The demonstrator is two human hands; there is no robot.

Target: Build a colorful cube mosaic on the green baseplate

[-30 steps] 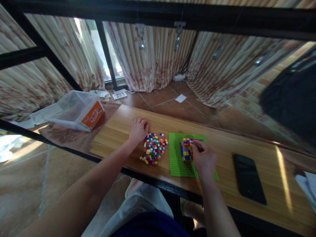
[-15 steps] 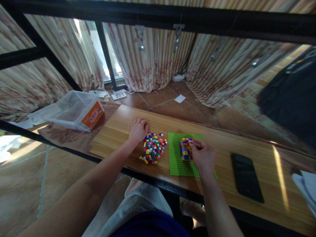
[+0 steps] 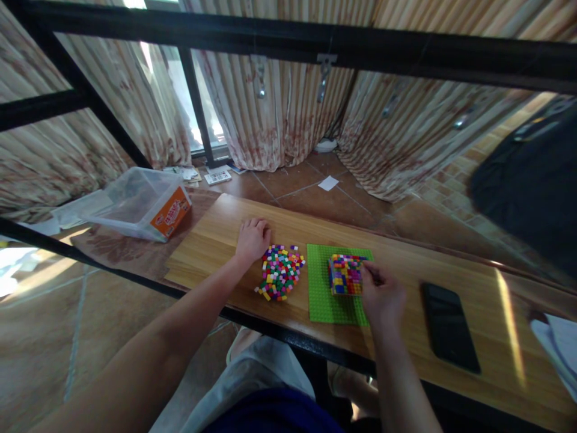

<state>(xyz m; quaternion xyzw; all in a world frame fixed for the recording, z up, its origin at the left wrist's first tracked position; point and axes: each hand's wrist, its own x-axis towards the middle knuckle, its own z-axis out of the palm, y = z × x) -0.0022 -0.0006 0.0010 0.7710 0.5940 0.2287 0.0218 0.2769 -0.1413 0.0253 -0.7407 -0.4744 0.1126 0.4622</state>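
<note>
A green baseplate (image 3: 325,299) lies on the wooden board, and a block built of many coloured bricks (image 3: 345,275) stands on it. My right hand (image 3: 383,297) rests at the block's right side, its fingers curled and touching the block's edge. What its fingertips pinch, if anything, is hidden. A pile of loose coloured bricks (image 3: 280,271) lies left of the baseplate. My left hand (image 3: 252,238) lies on the board just left of that pile with its fingers bent down and nothing seen in it.
A black phone (image 3: 447,327) lies flat to the right of the baseplate. A clear plastic box with an orange label (image 3: 144,204) lies on its side at the far left. A black bar runs under the board's near edge. Papers (image 3: 559,349) show at the right edge.
My right hand has slid from on top of the brick block to its right side, so the block's top now shows. My left hand has stayed put.
</note>
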